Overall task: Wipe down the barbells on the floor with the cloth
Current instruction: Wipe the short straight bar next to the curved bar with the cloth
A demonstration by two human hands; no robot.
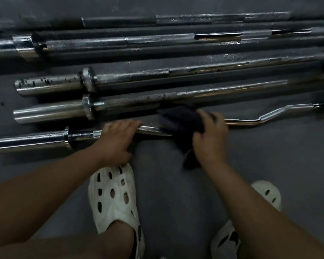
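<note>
Head view, looking down: the left hand (116,141) is closed round the knurled shaft of a chrome curl bar (243,122), fingers curled over the top and thumb on the near side; the grip is tight, with no gap showing. Just to the right of it, the right hand (211,141) clutches a dark cloth (180,122), fingers bent over the bunched fabric and pressing it onto the same bar. The cloth wraps the shaft between the two hands; one loose tail hangs below the right wrist, though I cannot tell if it touches the ground.

To the left of the left hand the bar runs to its collar and threaded sleeve; to the right of the cloth it kinks upward and away. Just beyond both hands lies a straight barbell (51,113) with a smooth sleeve; past that lies a pitted barbell (49,86), spotted with dark marks; further bars (120,42) lie side by side behind, blurred.

Everything rests on a dark grey floor (172,184), dimly lit; on the near side of the hands are two white perforated clogs (112,199), one below each forearm.
</note>
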